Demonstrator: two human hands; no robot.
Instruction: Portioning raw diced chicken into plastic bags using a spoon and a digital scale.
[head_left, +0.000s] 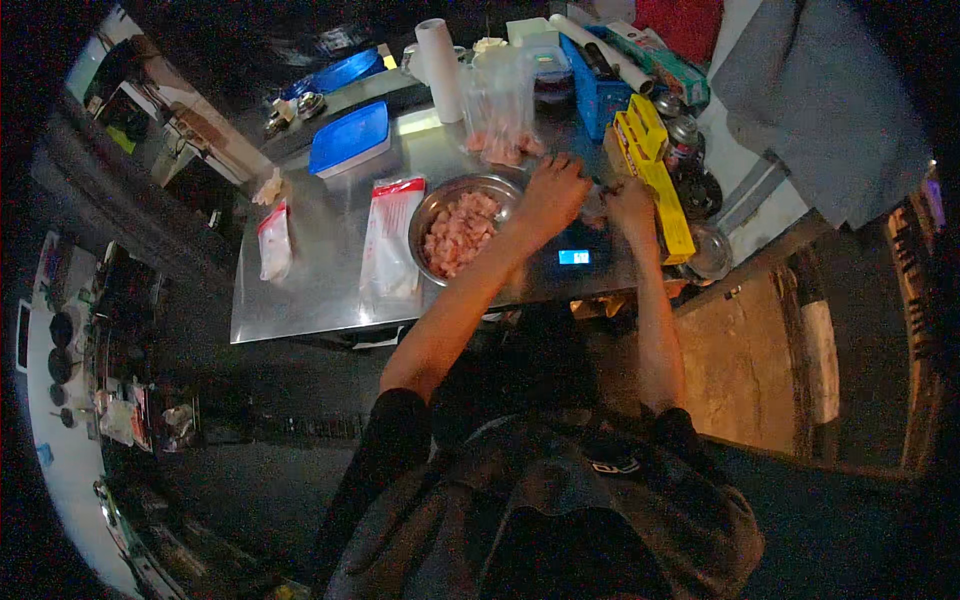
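Note:
A steel bowl (516, 193) of diced raw meat (461, 232) stands on the table, partly covered by my left forearm. My left hand (561, 184) is past the bowl's right side, its fingers curled. Close by on the right, my right hand (630, 206) has its fingertips pinched together. Between the two hands is a small clear plastic bag (594, 214) with something pinkish in it, and both hands seem to grip it. Below them glows the blue display of a digital scale (574, 257); its platform is dark and hard to make out. Filled clear bags of meat (504, 139) stand behind.
Left of the bowl lie a pack of plastic bags (394, 240), a blue-lidded container (351, 139) and a smaller red-topped packet (275, 244). Yellow boxes (667, 206) border the right side, near a blue basket (596, 101). A white roll (439, 71) stands at the back of the steel table (322, 300).

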